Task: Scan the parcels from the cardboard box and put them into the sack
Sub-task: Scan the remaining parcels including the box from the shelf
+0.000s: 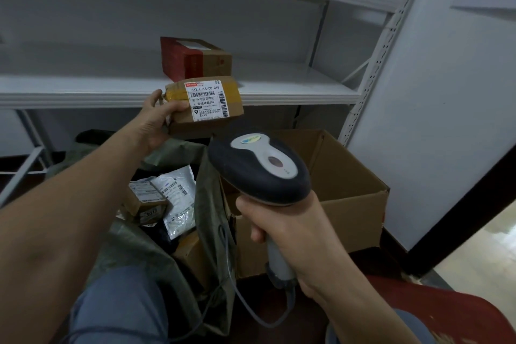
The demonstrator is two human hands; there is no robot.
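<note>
Brown taped parcel point(205, 105) is sitting in the left hand point(156, 123), thumb pressing on top, fingers probably curling underneath, held up over the green sack point(212, 198). Right hand point(290, 234) is gripping the scanner point(259, 167) handle tight, just in front of the cardboard box point(357, 195).

Single view, worn on the head, facing forward and tilted down. Very near the right hand point(290, 234) and its grey-and-black handheld barcode scanner point(259, 167), filling low centre. Farther out, the left hand point(156, 123) with a brown taped cardboard parcel point(203, 103). Straight ahead beyond, white metal shelving point(279, 86); below, open brown cardboard box point(349, 176) and olive-green sack point(212, 204). Wide-angle, straight lines bowed toward the edges.
</note>
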